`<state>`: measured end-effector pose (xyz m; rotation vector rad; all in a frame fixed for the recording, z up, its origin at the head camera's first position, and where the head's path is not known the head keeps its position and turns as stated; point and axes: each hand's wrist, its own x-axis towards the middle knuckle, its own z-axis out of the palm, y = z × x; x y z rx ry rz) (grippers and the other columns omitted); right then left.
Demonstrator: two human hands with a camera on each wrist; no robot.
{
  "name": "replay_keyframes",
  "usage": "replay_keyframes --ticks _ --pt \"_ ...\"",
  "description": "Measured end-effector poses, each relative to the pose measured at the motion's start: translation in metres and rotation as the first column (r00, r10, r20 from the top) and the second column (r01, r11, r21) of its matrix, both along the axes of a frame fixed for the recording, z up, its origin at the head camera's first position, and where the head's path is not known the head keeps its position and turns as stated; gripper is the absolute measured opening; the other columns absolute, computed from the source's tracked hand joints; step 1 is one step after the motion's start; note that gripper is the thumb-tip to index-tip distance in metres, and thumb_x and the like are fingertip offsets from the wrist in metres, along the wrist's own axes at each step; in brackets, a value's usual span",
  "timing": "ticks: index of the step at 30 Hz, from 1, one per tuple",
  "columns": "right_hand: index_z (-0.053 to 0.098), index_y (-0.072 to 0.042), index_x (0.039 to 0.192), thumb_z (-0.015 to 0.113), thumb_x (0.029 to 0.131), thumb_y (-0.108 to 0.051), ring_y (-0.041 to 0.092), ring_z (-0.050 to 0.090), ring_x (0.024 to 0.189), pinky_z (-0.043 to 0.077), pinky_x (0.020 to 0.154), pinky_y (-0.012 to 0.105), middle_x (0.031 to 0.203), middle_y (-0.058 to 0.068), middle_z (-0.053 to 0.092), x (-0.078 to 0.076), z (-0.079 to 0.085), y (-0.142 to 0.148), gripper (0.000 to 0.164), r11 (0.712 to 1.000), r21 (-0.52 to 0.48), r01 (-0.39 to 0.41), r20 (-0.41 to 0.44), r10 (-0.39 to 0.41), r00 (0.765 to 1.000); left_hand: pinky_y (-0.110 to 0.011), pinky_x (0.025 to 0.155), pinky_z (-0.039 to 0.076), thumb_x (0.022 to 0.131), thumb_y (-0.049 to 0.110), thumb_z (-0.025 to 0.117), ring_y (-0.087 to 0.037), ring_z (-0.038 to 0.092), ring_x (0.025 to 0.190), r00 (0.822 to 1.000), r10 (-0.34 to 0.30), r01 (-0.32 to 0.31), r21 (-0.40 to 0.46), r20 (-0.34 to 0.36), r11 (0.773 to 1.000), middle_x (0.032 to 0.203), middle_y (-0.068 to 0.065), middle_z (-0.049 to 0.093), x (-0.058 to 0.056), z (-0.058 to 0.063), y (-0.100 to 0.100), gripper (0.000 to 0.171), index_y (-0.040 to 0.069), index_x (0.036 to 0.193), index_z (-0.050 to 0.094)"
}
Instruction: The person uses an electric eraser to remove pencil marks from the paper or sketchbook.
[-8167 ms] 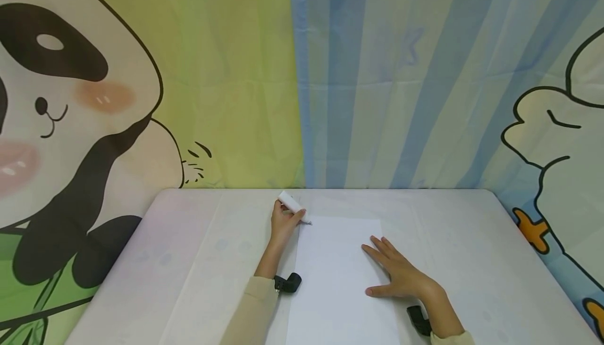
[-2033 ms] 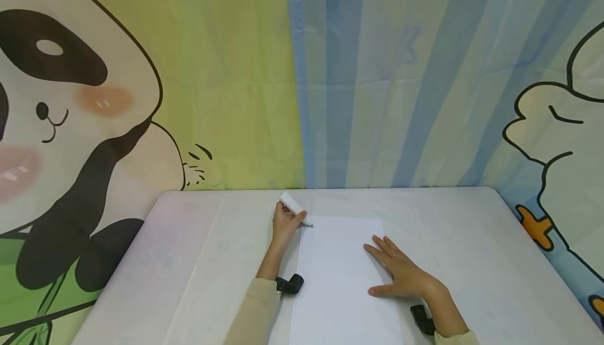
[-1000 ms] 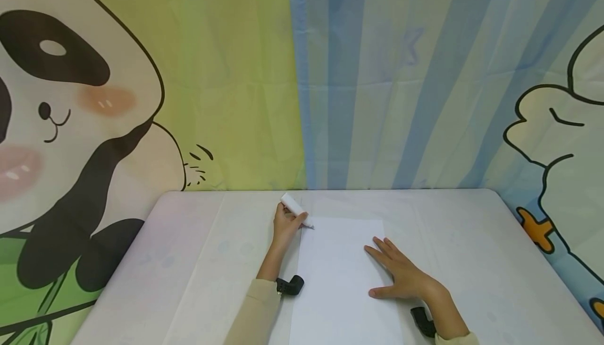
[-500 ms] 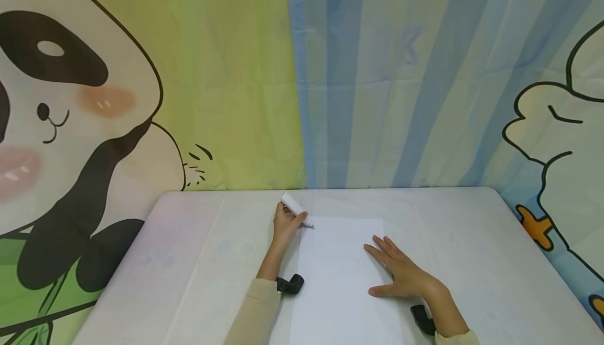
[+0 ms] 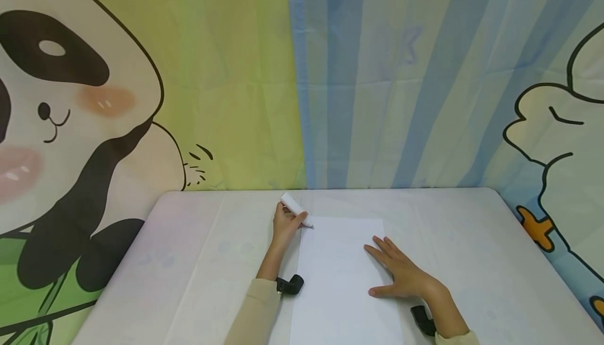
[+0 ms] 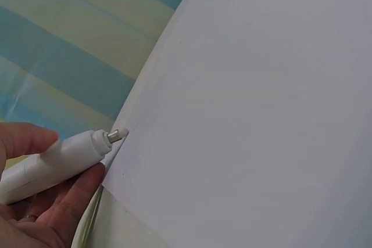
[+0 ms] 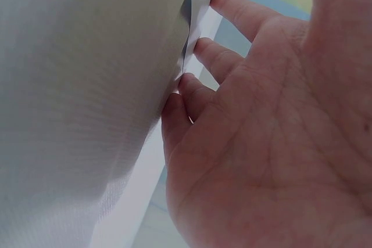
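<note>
A blank-looking white sheet of paper [image 5: 341, 274] lies lengthwise in front of me. My left hand [image 5: 284, 229] pinches a thick white pen-shaped tool, apparently an electric eraser [image 5: 292, 204], over the sheet's far left corner. In the left wrist view, the electric eraser [image 6: 61, 162] has a metal collar and a small pale tip [image 6: 124, 132] at the paper's edge; a faint thin line [image 6: 136, 126] shows beside it. My right hand [image 5: 403, 274] rests with spread fingers on the sheet's right edge. The right wrist view shows its palm [image 7: 256, 137] and fingertips against the paper.
A white cloth covers the table [image 5: 189, 261]. Behind its far edge hangs a printed curtain [image 5: 377, 83] with a panda and stripes. Black cameras sit on the left wrist [image 5: 290, 284] and right wrist [image 5: 422, 321].
The electric eraser's tip has shifted very slightly toward me near the sheet's corner. Both hands keep nearly the same pose, and the head view has moved a little.
</note>
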<state>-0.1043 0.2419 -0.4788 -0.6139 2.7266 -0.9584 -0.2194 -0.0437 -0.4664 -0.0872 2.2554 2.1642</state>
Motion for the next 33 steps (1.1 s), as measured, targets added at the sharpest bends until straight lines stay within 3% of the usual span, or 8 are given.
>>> replay_keyframes --ticks 9,33 --pt "0.036 -0.004 0.148 0.082 0.073 -0.045 0.056 0.01 0.139 0.02 0.103 0.077 0.155 0.029 0.02 0.001 0.0 0.0 0.096 1.0 0.0 0.001 -0.007 -0.001 1.0 -0.038 0.075 0.06 0.084 0.0 0.069 -0.03 0.062 0.094 1.0 0.012 -0.012 -0.002 0.001 1.0 0.107 -0.019 0.048 -0.021 -0.037 -0.002 0.059 -0.007 0.133 0.037" --pt "0.036 -0.005 0.148 0.082 0.073 -0.046 0.055 0.01 0.14 0.021 0.104 0.077 0.156 0.027 0.02 -0.001 -0.002 0.001 0.097 1.0 0.007 -0.002 -0.003 0.002 1.0 -0.033 0.072 0.06 0.083 0.003 0.069 -0.028 0.062 0.091 1.0 0.025 -0.025 -0.002 -0.003 1.0 0.107 -0.02 0.049 -0.022 -0.039 -0.002 0.06 -0.006 0.133 0.038"
